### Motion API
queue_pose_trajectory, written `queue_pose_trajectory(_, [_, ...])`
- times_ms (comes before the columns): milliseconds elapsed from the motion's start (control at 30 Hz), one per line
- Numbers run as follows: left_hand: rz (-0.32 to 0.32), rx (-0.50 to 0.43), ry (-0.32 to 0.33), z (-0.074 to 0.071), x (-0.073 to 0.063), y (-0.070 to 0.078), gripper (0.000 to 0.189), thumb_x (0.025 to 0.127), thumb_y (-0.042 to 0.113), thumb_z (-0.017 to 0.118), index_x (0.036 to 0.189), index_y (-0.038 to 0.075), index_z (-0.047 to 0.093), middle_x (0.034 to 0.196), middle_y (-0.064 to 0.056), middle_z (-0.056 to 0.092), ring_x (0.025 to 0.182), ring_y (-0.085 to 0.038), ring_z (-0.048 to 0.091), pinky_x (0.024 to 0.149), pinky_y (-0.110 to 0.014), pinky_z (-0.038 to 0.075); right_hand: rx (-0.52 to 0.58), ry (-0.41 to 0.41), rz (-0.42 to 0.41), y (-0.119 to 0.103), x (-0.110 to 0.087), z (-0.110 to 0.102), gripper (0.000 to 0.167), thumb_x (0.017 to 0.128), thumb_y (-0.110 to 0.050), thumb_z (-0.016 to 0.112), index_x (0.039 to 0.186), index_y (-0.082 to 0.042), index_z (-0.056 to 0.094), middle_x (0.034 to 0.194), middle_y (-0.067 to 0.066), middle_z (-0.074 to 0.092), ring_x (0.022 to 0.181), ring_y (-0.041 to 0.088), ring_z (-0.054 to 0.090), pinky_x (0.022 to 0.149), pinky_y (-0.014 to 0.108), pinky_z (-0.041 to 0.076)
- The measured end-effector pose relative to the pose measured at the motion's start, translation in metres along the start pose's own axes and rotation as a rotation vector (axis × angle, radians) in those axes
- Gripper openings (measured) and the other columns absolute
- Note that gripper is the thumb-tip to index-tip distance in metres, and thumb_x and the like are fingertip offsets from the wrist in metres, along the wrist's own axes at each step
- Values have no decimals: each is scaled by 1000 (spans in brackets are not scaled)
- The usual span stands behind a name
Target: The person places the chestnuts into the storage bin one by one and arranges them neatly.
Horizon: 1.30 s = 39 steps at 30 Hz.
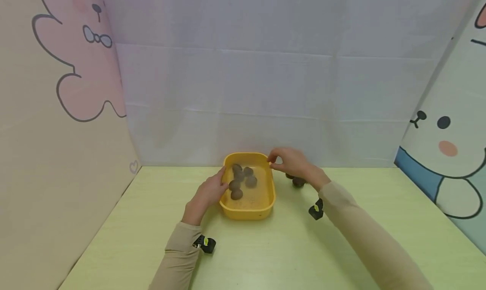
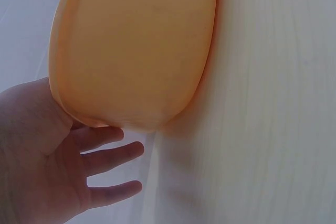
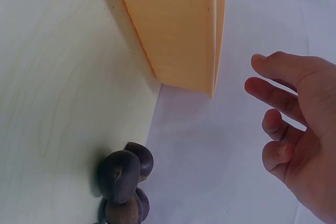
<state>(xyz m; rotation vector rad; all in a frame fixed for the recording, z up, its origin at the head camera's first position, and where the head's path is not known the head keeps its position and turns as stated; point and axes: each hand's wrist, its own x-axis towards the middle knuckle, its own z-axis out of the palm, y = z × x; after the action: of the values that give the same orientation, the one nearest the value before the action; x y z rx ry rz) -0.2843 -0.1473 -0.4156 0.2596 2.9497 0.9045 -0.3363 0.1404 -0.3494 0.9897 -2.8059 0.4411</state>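
Note:
A yellow plastic tub (image 1: pixel 248 214) stands on the table with several brown chestnuts (image 1: pixel 236 194) in its left half. My left hand (image 1: pixel 208 192) grips the tub's left rim, thumb over the edge and fingers outside the wall. In the left wrist view, that hand (image 2: pixel 58 166) has its fingers below the tub's side (image 2: pixel 136 45). Beside the tub's far right corner, my right hand (image 1: pixel 292 161) is raised with bent fingers. The right wrist view shows this hand (image 3: pixel 299 119) holding nothing, apart from the tub (image 3: pixel 173 30). More chestnuts (image 3: pixel 119 177) lie on the table below it.
The pale wood-grain table (image 1: pixel 262 256) ends at a white cloth backdrop (image 1: pixel 235 83) just behind the tub. Panels with a cartoon pink animal (image 1: pixel 87 96) and a white one (image 1: pixel 448 172) close off the left and right sides.

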Motion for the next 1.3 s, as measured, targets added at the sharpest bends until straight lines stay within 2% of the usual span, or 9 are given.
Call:
queue_pose_trajectory(200, [0, -2, -5, 0, 0, -1, 65, 99, 20, 47, 159, 9, 23, 89, -9, 58, 57, -16, 46, 54, -28, 40, 7, 15, 28, 7, -9, -5, 18, 92, -25, 70, 106, -15, 74, 100, -1, 71, 98, 26, 67, 84, 45, 53])
queue_pose_trajectory(600, [-1, -11, 1, -2, 0, -2, 65, 99, 21, 47, 159, 9, 23, 110, -14, 61, 60, -18, 47, 56, -29, 39, -10, -4, 60, 23, -29, -3, 20, 90, -24, 71, 107, -14, 73, 101, 0, 71, 100, 25, 66, 85, 47, 52])
queue_pose_trajectory(833, [0, 2, 0, -2, 0, -1, 65, 100, 20, 46, 159, 8, 23, 94, -11, 58, 59, -17, 45, 55, -28, 38, 7, -33, 62, 36, -40, 3, 21, 90, -24, 72, 108, -14, 73, 106, 4, 70, 101, 28, 66, 84, 47, 53])
queue_pose_trajectory(1100, [-1, -10, -7, 0, 0, 0, 65, 100, 20, 46, 159, 8, 22, 98, -11, 59, 59, -17, 45, 55, -28, 39, 41, -43, 97, 48, -51, 9, 28, 88, -24, 73, 112, -9, 72, 110, 6, 68, 102, 31, 66, 86, 47, 52])
queue_pose_trajectory(1300, [7, -11, -11, -1, 0, 0, 65, 99, 20, 46, 159, 7, 23, 90, -10, 57, 57, -16, 44, 55, -28, 39, 58, -32, 93, 58, -62, 15, 31, 87, -24, 75, 113, -8, 71, 110, 8, 68, 104, 32, 64, 88, 50, 51])
